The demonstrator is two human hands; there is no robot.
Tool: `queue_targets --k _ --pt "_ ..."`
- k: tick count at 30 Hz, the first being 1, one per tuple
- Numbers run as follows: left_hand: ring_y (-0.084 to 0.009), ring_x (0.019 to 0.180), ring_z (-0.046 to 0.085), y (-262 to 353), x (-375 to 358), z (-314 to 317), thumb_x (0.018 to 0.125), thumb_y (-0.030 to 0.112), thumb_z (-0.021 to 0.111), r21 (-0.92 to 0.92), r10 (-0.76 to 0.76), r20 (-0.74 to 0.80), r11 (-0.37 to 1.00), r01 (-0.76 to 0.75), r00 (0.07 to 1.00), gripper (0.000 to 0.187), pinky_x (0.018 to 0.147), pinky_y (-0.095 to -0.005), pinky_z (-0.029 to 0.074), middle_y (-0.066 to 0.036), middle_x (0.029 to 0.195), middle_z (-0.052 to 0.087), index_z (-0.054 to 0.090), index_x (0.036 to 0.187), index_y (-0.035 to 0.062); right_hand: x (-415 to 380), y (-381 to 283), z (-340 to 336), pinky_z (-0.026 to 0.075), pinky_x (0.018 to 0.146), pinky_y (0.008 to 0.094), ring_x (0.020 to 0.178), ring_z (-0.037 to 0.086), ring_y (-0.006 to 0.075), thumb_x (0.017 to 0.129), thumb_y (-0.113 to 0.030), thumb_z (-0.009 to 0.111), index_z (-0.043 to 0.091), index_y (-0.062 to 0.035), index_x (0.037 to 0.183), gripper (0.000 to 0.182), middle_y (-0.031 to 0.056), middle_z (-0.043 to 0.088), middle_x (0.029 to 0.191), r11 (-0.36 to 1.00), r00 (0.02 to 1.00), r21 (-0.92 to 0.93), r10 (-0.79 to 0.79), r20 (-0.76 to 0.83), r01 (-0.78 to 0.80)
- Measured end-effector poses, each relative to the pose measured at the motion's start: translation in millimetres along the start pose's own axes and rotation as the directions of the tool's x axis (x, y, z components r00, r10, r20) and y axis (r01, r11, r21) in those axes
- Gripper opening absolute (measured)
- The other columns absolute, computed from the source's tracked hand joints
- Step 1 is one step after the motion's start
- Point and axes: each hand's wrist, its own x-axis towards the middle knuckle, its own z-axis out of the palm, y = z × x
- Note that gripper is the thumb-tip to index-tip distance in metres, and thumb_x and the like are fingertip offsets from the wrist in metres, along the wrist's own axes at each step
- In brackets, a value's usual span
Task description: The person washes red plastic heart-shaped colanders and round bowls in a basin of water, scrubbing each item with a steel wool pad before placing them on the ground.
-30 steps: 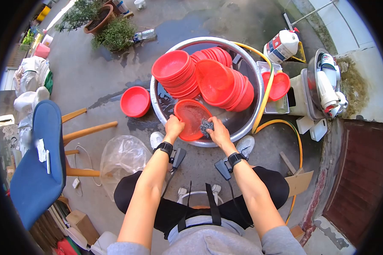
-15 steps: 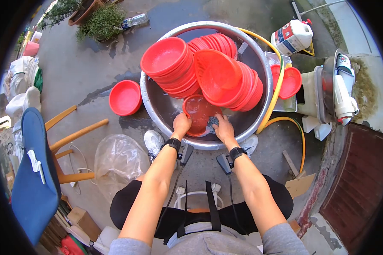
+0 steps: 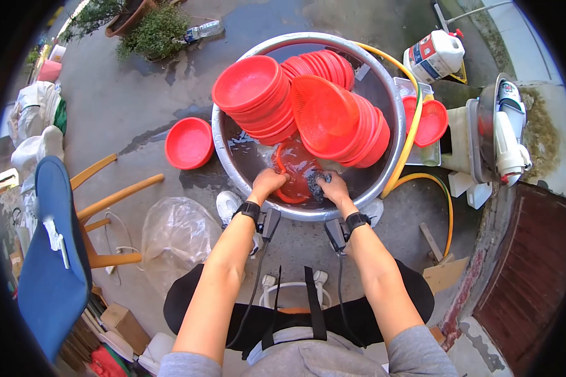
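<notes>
My left hand is closed on the near-left rim of a red plastic basin, which sits tilted and partly under water in a large metal tub. In my right hand is a dark grey scouring pad, pressed against the basin's right inner side. Just beyond my hands, a stack of red basins leans at the left of the tub. Beside it lies a stack of red strainer baskets, with more red basins behind.
Left of the tub, a single red basin stands on the wet concrete. A yellow hose hangs over the tub's right rim. A blue chair and a clear plastic bag are on my left; a white jug stands back right.
The basin under my hands has tipped more steeply, and its left rim now stands higher. My right hand has shifted slightly with the scouring pad. My left hand still grips the rim.
</notes>
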Motion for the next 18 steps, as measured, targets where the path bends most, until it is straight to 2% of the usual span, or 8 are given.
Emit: queue_targets --k 1,5,7,11,13,15,17,18 --pt "-0.0343 0.109 0.061 -1.8 -1.1 -1.0 0.078 0.046 0.059 0.006 -0.016 0.004 1.0 0.016 1.0 0.055 0.091 -0.0411 0.048 -0.02 0.112 0.065 0.067 0.11 0.0028 -2.8 -3.7 -1.8 0.054 0.073 0.0366 0.088 0.067 0.0317 0.078 -0.034 0.07 0.05 0.0044 0.125 0.064 0.0247 0.065 0.102 0.988 0.997 0.133 0.077 0.024 -0.079" --pt "-0.0334 0.111 0.06 1.5 -37.2 -17.2 0.078 0.047 0.059 0.011 0.022 -0.073 1.0 -0.021 0.997 0.059 0.093 -0.0413 0.047 -0.023 0.115 0.064 0.064 0.113 -0.0006 -22.9 -22.7 -18.5 0.056 0.056 0.0308 0.078 0.066 0.0209 0.079 -0.033 0.07 0.057 0.008 0.113 0.055 0.0156 0.066 0.097 0.981 0.994 0.18 0.064 0.084 -0.078" --pt "-0.0359 0.094 0.066 -3.1 -49.6 -22.3 0.077 0.045 0.061 0.083 0.04 -0.191 0.996 -0.024 0.981 0.058 0.083 -0.0412 0.051 -0.026 0.095 0.068 0.065 0.1 -0.0076 -39.9 -37.4 -30.7 0.054 0.076 0.0361 0.095 0.067 0.0304 0.076 -0.043 0.068 0.052 0.0081 0.125 0.072 0.0271 0.063 0.107 0.995 0.975 0.076 0.043 0.218 -0.061" --pt "-0.0387 0.099 0.064 -4.2 -94.5 -28.3 0.079 0.039 0.06 0.107 0.106 -0.423 0.992 -0.067 0.9 0.054 0.085 -0.0448 0.051 -0.027 0.104 0.064 0.059 0.108 -0.0067 -56.6 -44.8 -25.3 0.049 0.091 0.0391 0.109 0.061 0.0348 0.076 -0.047 0.066 0.054 0.0068 0.124 0.073 0.0283 0.06 0.117 0.991 0.995 -0.107 -0.073 0.069 0.08" --pt "-0.041 0.102 0.061 0.0 -115.9 -34.0 0.079 0.032 0.06 0.18 0.189 -0.524 0.978 -0.108 0.83 0.05 0.086 -0.0478 0.05 -0.026 0.112 0.059 0.052 0.113 -0.0034 -63.0 -49.4 -23.5 0.053 0.064 0.0341 0.067 0.068 0.0232 0.076 -0.042 0.071 0.059 0.0057 0.114 0.062 0.0182 0.068 0.086 0.966 0.98 -0.168 -0.2 -0.016 0.194" --pt "-0.0411 0.097 0.061 2.4 -132.6 -39.6 0.079 0.024 0.061 0.217 0.238 -0.556 0.967 -0.137 0.796 0.045 0.083 -0.0478 0.051 -0.023 0.108 0.057 0.049 0.113 -0.0029 -73.2 -60.1 -28.0 0.053 0.066 0.0348 0.067 0.068 0.0226 0.076 -0.042 0.07 0.059 0.004 0.114 0.061 0.0176 0.068 0.084 0.956 0.964 -0.159 -0.26 -0.055 0.249" --pt "-0.0394 0.095 0.06 2.0 -143.7 -46.8 0.078 0.014 0.062 0.34 0.425 -0.642 0.904 -0.259 0.639 0.042 0.079 -0.0462 0.052 -0.021 0.106 0.054 0.047 0.113 -0.0031 -95.4 -86.3 -45.5 0.044 0.097 0.0414 0.115 0.057 0.0367 0.074 -0.047 0.067 0.055 0.0041 0.124 0.072 0.0275 0.059 0.119 0.965 0.969 -0.092 -0.243 0.051 0.247" --pt "-0.0394 0.095 0.06 3.5 -148.4 -51.6 0.078 0.014 0.062 0.344 0.432 -0.649 0.901 -0.264 0.626 0.042 0.079 -0.0462 0.052 -0.021 0.106 0.054 0.047 0.113 -0.0031 -103.7 -96.9 -52.8 0.044 0.097 0.0414 0.115 0.057 0.0367 0.074 -0.047 0.067 0.055 0.0041 0.124 0.072 0.0275 0.059 0.119 0.962 0.966 -0.092 -0.255 0.04 0.258"
